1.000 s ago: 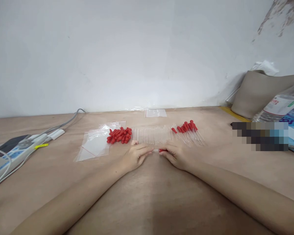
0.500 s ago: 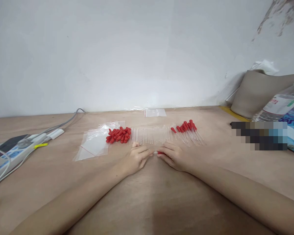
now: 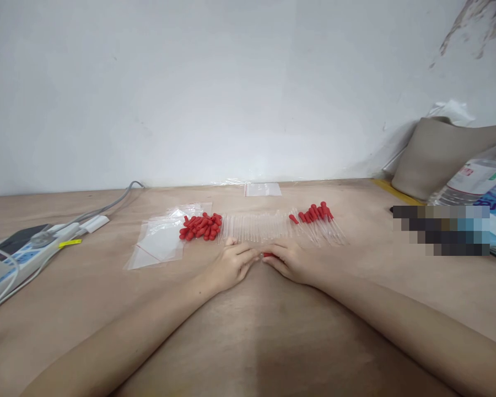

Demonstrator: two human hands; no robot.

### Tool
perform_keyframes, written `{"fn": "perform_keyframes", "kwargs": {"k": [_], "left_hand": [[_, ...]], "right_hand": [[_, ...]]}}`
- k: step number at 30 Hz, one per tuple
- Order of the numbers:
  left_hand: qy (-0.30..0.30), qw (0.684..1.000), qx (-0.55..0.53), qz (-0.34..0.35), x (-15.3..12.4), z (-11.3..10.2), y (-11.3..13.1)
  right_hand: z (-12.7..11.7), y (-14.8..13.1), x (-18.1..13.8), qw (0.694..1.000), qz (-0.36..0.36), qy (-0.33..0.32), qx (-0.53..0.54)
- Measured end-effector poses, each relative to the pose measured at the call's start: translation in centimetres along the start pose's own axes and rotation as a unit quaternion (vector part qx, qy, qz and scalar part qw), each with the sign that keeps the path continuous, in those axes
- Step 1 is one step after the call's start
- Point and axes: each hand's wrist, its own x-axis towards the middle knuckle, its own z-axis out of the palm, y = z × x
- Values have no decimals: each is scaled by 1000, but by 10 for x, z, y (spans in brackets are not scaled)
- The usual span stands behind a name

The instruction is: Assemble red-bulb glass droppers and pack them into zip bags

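Both hands meet at the middle of the tabletop [image 3: 256, 342], fingertips almost touching. The right hand [image 3: 292, 261] pinches a small red bulb [image 3: 268, 255] between its closed fingers. The left hand [image 3: 230, 266] has its fingers drawn together against the bulb's end, and what they grip is hidden. Nearer the person, the smooth, pale brown wooden surface lies bare between the forearms. Just beyond the knuckles runs a row of thin clear tubes [image 3: 256, 227]. A heap of loose red bulbs [image 3: 201, 226] sits at its left end, with capped droppers [image 3: 319, 220] fanned at its right. Glossy plastic bags [image 3: 159, 242] lie further left, and a power strip [image 3: 28, 251] sits near the left edge.
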Motion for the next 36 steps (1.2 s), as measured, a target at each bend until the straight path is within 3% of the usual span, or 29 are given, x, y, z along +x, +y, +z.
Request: {"fn": "perform_keyframes", "kwargs": {"k": [5, 9, 15, 18, 21, 24, 28, 33, 36], "left_hand": [[56, 998, -12, -18, 0, 3, -2], [70, 997, -18, -38, -1, -1, -3], [65, 993, -36, -96, -3, -7, -3], [42, 994, -35, -91, -2, -6, -2], [22, 995, -33, -91, -1, -6, -2], [14, 995, -38, -91, 0, -6, -2], [8, 995, -42, -94, 0, -7, -2], [7, 995, -37, -91, 0, -8, -1], [7, 995, -37, -90, 0, -8, -1]], "right_hand": [[-11, -5, 0, 983, 134, 35, 123], [-19, -2, -2, 964, 180, 60, 187], [-69, 26, 15, 916, 248, 218, 229], [-98, 51, 25, 894, 305, 290, 155], [-103, 75, 29, 901, 372, 223, 12], [-86, 91, 28, 904, 393, 143, -93], [-63, 101, 26, 896, 381, 120, -194], [-66, 94, 23, 880, 378, 126, -257], [-73, 76, 19, 890, 380, 69, -243]]}}
